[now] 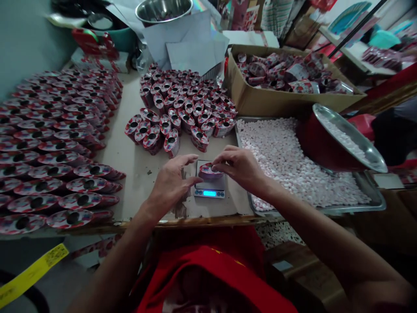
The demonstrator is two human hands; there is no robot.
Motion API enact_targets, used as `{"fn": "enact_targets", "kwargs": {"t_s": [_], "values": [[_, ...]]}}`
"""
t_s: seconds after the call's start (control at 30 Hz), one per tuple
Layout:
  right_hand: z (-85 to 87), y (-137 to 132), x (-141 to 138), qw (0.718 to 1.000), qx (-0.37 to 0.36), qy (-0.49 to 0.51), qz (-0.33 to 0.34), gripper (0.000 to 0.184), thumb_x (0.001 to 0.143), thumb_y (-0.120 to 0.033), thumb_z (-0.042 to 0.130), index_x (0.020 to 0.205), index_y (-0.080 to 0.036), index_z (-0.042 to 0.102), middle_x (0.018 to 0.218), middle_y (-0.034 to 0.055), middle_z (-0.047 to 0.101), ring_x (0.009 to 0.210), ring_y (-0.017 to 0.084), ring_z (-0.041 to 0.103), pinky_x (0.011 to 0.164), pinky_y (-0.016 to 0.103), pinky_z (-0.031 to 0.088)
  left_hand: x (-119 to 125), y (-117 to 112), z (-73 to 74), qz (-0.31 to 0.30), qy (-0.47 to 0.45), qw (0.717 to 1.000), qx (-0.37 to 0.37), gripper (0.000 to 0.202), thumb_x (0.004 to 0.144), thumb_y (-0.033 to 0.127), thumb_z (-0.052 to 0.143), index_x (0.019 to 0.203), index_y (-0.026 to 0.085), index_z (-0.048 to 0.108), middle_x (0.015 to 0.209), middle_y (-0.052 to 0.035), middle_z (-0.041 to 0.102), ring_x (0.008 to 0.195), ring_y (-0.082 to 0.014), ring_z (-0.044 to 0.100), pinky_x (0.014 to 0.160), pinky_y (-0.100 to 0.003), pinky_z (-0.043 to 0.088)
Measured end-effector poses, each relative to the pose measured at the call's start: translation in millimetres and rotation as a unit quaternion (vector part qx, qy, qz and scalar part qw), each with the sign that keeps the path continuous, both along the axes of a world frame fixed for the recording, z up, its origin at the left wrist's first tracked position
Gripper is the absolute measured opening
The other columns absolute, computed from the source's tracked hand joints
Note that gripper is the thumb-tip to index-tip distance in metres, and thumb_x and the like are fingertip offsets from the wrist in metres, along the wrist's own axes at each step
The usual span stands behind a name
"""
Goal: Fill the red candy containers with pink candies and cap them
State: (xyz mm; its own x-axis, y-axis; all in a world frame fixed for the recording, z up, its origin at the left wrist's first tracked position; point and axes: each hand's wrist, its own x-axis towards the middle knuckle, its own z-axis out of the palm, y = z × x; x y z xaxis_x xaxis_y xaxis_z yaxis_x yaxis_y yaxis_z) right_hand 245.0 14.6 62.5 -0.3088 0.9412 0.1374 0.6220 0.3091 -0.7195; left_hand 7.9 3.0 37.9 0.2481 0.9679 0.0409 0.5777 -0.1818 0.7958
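A small red and white round container sits on a little digital scale with a lit blue display, near the table's front edge. My right hand is above the container, its fingers pinched together at the container's opening. My left hand rests on the table just left of the scale, fingers curved, fingertips touching the container's side. What the right fingers pinch is too small to make out.
A metal tray of small pink and white candies lies to the right, with a red bowl tilted on it. Several more containers stand behind the scale and in rows at left. A cardboard box holds more.
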Motion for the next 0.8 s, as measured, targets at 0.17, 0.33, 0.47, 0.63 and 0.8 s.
{"fn": "enact_targets", "kwargs": {"t_s": [0.17, 0.33, 0.47, 0.63, 0.8], "values": [[6.6, 6.9, 23.8, 0.999, -0.005, 0.031, -0.044, 0.008, 0.087, -0.030, 0.084, 0.087, -0.023, 0.085, 0.083, 0.0042, 0.076, 0.075, 0.019, 0.067, 0.070, 0.033, 0.050, -4.0, -1.4, -5.9, 0.003, -0.004, 1.000, 0.000, 0.059, 0.075, 0.011, 0.092, 0.131, 0.019, 0.074, 0.130, -0.0084, 0.077, 0.122, -0.0281, 0.072, 0.111, -0.046, 0.056], [13.4, 27.7, 62.8, 0.991, 0.003, 0.041, -0.128, 0.016, 0.089, -0.039, 0.080, 0.086, -0.023, 0.081, 0.076, 0.0022, 0.070, 0.068, 0.019, 0.060, 0.064, 0.033, 0.047, 0.2, 3.7, -9.8, -0.029, -0.009, 0.999, 0.023, 0.064, 0.074, 0.013, 0.094, 0.133, 0.019, 0.072, 0.131, -0.0091, 0.076, 0.123, -0.0282, 0.071, 0.113, -0.047, 0.054], [0.7, 59.3, 49.8, 0.984, 0.140, -0.104, -0.035, 0.028, 0.092, -0.022, 0.071, 0.120, -0.023, 0.076, 0.098, 0.0062, 0.070, 0.086, 0.023, 0.062, 0.079, 0.037, 0.050, 20.1, 5.7, -10.7, -0.031, 0.033, 0.997, 0.058, 0.066, 0.075, 0.016, 0.095, 0.136, 0.020, 0.070, 0.132, -0.0104, 0.075, 0.127, -0.0311, 0.067, 0.115, -0.051, 0.053], [-12.6, 107.8, 9.1, 0.888, 0.267, -0.332, 0.171, 0.045, 0.093, -0.003, 0.054, 0.128, -0.023, 0.073, 0.124, 0.0146, 0.065, 0.115, 0.030, 0.054, 0.097, 0.041, 0.042, 55.0, -1.4, -7.4, -0.115, 0.132, 0.981, 0.081, 0.043, 0.089, 0.017, 0.081, 0.131, 0.023, 0.071, 0.126, -0.0087, 0.075, 0.119, -0.0299, 0.068, 0.104, -0.045, 0.058], [-26.7, 140.2, -7.1, 0.836, 0.269, -0.408, 0.249, 0.025, 0.099, -0.012, 0.058, 0.108, -0.023, 0.080, 0.113, 0.0146, 0.066, 0.104, 0.029, 0.054, 0.090, 0.041, 0.036, -7.7, 11.3, 20.3, -0.007, 0.129, 0.984, 0.121, 0.035, 0.093, 0.014, 0.073, 0.126, 0.025, 0.069, 0.124, -0.0056, 0.075, 0.114, -0.0246, 0.069, 0.100, -0.038, 0.057]]}}
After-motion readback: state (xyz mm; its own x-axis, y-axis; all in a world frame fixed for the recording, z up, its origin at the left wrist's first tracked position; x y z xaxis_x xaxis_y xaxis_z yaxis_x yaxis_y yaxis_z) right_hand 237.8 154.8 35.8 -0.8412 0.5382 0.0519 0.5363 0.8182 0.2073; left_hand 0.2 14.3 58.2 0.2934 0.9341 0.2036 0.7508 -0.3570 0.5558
